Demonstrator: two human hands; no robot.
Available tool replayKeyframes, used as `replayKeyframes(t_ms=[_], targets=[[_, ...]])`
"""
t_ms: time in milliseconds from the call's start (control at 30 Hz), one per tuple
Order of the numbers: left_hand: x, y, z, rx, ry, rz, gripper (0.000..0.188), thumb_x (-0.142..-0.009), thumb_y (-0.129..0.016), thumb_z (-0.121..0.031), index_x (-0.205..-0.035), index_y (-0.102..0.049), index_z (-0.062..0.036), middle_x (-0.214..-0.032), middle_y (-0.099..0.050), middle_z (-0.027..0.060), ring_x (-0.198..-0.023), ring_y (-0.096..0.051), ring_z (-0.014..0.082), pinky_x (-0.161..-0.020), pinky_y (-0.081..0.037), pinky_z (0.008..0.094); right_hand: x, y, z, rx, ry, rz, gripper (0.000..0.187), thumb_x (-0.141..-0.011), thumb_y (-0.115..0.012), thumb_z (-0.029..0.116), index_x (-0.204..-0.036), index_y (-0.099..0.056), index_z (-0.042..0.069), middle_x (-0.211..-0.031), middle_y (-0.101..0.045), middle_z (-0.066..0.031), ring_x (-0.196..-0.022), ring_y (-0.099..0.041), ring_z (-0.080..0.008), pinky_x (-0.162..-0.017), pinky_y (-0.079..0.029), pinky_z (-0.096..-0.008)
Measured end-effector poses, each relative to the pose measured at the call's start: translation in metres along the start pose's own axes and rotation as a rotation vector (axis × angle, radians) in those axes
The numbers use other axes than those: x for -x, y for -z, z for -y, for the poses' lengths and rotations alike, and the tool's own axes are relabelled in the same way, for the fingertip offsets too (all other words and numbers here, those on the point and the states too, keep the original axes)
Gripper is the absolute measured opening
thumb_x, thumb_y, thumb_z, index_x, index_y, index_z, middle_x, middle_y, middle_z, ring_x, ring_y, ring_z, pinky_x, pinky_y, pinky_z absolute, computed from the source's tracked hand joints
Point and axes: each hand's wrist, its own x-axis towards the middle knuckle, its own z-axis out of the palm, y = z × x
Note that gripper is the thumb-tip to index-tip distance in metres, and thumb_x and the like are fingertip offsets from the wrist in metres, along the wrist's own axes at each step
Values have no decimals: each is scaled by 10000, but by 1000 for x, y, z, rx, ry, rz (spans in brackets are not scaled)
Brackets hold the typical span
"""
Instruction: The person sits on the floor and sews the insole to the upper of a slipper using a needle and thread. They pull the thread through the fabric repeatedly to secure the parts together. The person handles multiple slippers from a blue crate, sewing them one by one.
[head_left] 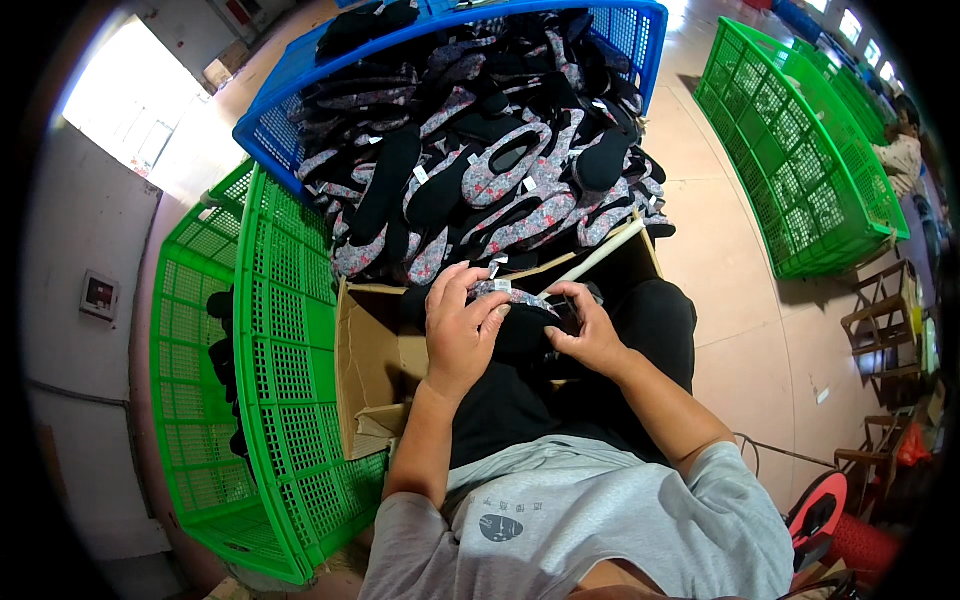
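A slipper [524, 328] with a black sole and a grey-and-red floral upper is held level between my two hands, above my lap. My left hand [458, 328] grips its left end, thumb and fingers on the upper beside a small white tag. At the other end, my right hand [592, 334] pinches the edge between thumb and forefinger. The slipper's underside is partly hidden. Just beyond my hands, a pale rod [598, 250] leans across the edge of an open cardboard box [368, 345].
A blue crate [278, 112] heaped with similar slippers [505, 165] stands ahead, its pile reaching the box. Green crates [290, 375] stand close on my left, and more green crates [800, 160] at the far right, near another person [900, 155]. Wooden stools [885, 310] stand at right.
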Motion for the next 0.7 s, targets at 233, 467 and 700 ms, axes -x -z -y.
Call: replayKeyframes(t_ms=[233,467,700], targets=[[4,-2,1,-10,84,132,209,-743,-755,-91,-949,-733,-68,-1198,-602,125,-1232,-494,363,-1043,-384,453,0,1,1,-101,-114,75,572,-811,-713,41,-1319,-451,38,-1197,-475,-72,-1089,-494,-139,-944,-427,-267],[-5,1,2,68,56,231,171,-771,-728,-113,-935,-718,-66,-1197,-601,123,-1239,-489,365,-1053,-377,456,1,3,-5,27,-13,76,544,-789,-716,57,-1285,-490,45,-1114,-539,-69,-964,-549,-122,-845,-469,-267],[-10,-4,6,171,46,279,98,-806,-680,-57,-884,-636,-17,-1079,-610,128,-1100,-560,330,-948,-441,401,1,4,4,116,8,66,525,-768,-721,102,-1257,-536,62,-1046,-617,-104,-848,-637,-163,-769,-514,-292]])
